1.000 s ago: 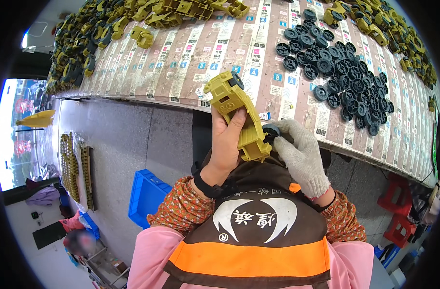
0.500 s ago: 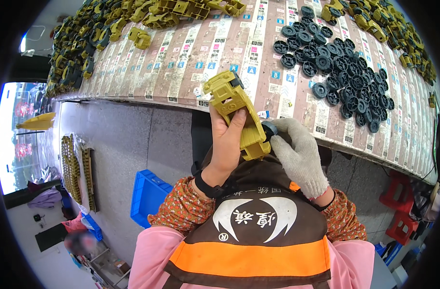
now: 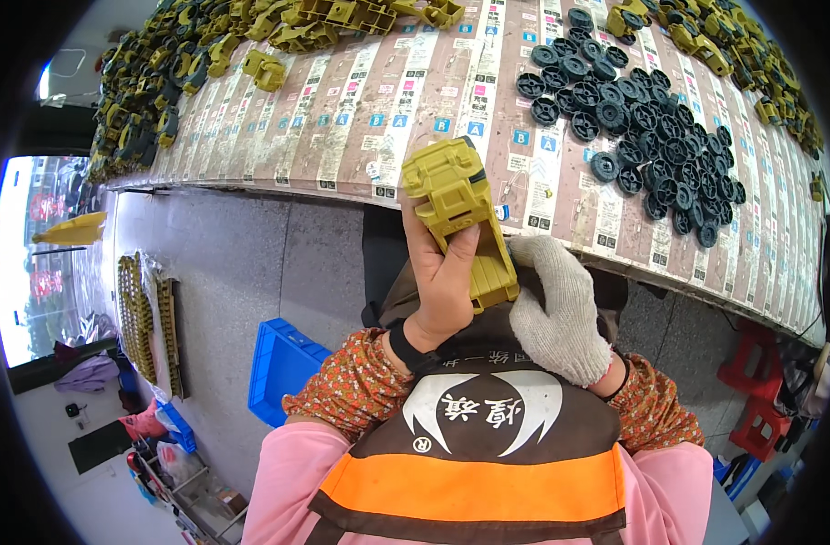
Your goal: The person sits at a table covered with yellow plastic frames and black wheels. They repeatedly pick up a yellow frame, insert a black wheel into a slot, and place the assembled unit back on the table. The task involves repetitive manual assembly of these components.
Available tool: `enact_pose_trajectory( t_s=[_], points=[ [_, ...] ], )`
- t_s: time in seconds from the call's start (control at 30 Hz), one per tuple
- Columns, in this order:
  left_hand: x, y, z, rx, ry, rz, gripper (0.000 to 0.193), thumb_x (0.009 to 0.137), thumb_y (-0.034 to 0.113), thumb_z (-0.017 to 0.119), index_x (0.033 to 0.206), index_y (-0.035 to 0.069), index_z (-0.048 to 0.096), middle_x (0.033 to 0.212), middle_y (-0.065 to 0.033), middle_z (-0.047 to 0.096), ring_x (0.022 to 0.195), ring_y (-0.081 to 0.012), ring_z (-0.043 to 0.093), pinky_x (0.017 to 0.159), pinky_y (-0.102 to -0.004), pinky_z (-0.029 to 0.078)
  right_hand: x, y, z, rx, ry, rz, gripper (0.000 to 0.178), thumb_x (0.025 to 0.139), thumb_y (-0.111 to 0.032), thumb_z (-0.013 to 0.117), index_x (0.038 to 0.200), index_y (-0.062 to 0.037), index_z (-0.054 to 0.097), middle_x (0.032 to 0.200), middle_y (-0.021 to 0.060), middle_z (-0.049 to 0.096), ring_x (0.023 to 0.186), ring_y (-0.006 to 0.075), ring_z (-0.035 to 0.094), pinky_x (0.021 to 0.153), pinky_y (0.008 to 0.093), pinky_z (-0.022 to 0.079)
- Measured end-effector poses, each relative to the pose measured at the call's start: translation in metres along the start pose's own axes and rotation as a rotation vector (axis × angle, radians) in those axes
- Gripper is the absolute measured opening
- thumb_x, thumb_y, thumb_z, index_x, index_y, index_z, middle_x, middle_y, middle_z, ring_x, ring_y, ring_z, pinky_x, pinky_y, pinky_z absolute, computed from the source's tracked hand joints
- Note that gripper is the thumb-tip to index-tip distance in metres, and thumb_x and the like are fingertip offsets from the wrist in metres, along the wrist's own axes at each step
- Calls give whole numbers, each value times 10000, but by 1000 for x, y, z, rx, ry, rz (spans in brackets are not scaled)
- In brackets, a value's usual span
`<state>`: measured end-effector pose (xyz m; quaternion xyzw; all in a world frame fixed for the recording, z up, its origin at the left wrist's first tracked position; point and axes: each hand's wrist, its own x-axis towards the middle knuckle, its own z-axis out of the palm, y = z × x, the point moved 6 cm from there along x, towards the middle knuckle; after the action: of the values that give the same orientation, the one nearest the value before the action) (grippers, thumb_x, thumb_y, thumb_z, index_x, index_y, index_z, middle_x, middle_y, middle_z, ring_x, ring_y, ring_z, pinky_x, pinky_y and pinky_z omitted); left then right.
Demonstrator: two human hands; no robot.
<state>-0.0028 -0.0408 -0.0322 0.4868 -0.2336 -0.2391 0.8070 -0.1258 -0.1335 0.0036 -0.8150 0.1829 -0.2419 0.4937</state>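
Observation:
A yellow plastic toy truck (image 3: 453, 193) is tilted up over my lap, just off the table's near edge, its cab end pointing away from me. My bare left hand (image 3: 440, 286) is closed around its left side, the thumb lying across the middle. A dark wheel (image 3: 477, 174) shows at the cab's right side. My right hand (image 3: 560, 313), in a whitish knit glove, presses curled fingers against the truck's right rear side. Those fingertips are partly hidden behind the truck, and I cannot see a wheel there.
Loose black wheels (image 3: 660, 136) lie heaped on the table (image 3: 360, 150) at right. Yellow truck parts, many with wheels, are piled at far left (image 3: 151, 91) and far right (image 3: 715, 50). A blue crate (image 3: 283, 368) stands on the floor at left, red stools (image 3: 755, 372) at right.
My left hand has rolled the truck so its upper side faces me more, and shifted it slightly right. The black wheel at my right fingertips has gone out of sight.

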Motion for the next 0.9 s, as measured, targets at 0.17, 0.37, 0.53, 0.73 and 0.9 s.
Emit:
enact_pose_trajectory(
  t_s=[0.17, 0.37, 0.53, 0.73, 0.9],
  points=[
    [1, 6, 14, 8, -147, 55, 481, 1061, 14, 598, 1490, 44, 385, 1387, -72, 567, 1229, -149, 586, 1085, -329, 475, -1, 2, -2, 47, -20, 58, 347, 742, 35, 582, 1086, 24, 623, 968, 252, 656, 946, 489, 660, 844, 495, 546],
    [18, -13, 17, 79, -184, -83, 472, 1033, -2, 609, 1453, 59, 401, 1321, -49, 577, 1196, -126, 574, 1046, -307, 480, 8, 18, -11, -52, -150, 240, 332, 790, -50, 580, 1113, 1, 641, 990, 284, 695, 985, 492, 676, 869, 529, 541],
    [26, -2, 24, 276, -488, -504, 473, 989, 30, 626, 1426, 57, 445, 1244, -67, 625, 1131, -131, 614, 995, -314, 508, 30, -5, -68, -184, 199, -65, 476, 865, 46, 649, 1336, -15, 648, 1214, 169, 694, 1055, 302, 720, 928, 396, 569],
    [22, -6, 13, 464, -778, -718, 580, 961, 112, 658, 1489, 75, 421, 1264, -103, 646, 1132, -137, 622, 988, -315, 511, 17, 8, -60, 211, -237, 196, 650, 845, -60, 747, 1466, -53, 554, 1350, 121, 648, 1228, 231, 647, 1067, 376, 511],
    [6, -3, 5, 59, -722, -989, 649, 1007, 278, 682, 1557, 102, 388, 1273, -122, 664, 1107, -160, 657, 956, -290, 530, -9, 35, -61, 501, -159, 501, 570, 865, -83, 770, 1397, -60, 567, 1259, 80, 641, 1135, 173, 637, 990, 348, 534]
  ],
)
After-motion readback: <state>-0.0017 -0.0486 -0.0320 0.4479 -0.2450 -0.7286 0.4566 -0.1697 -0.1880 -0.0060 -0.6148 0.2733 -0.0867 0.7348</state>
